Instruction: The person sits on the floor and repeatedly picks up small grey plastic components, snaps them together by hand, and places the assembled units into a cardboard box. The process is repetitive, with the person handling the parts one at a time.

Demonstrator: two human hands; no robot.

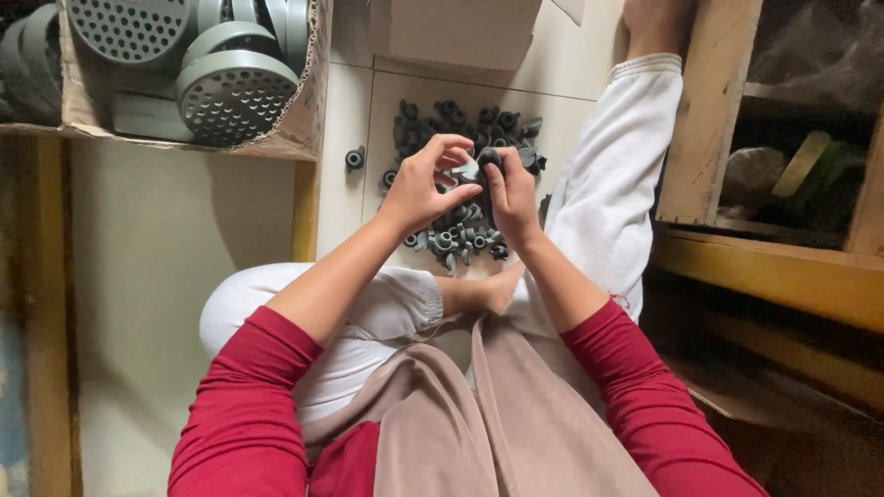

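Note:
My left hand (425, 182) and my right hand (511, 195) meet above a heap of small dark grey plastic parts (465, 133) on the pale floor. Between the fingertips of both hands sits one small grey part (471, 169); a dark piece lies against my right thumb and fingers. I sit on the floor, red sleeves on my arms, white trousers on my legs, one leg stretched past the heap on the right.
A cardboard box (299, 129) at top left holds round grey perforated discs (235, 92). One stray grey part (354, 158) lies left of the heap. A pale box (451, 32) stands beyond the heap. Wooden shelving (709, 120) runs along the right.

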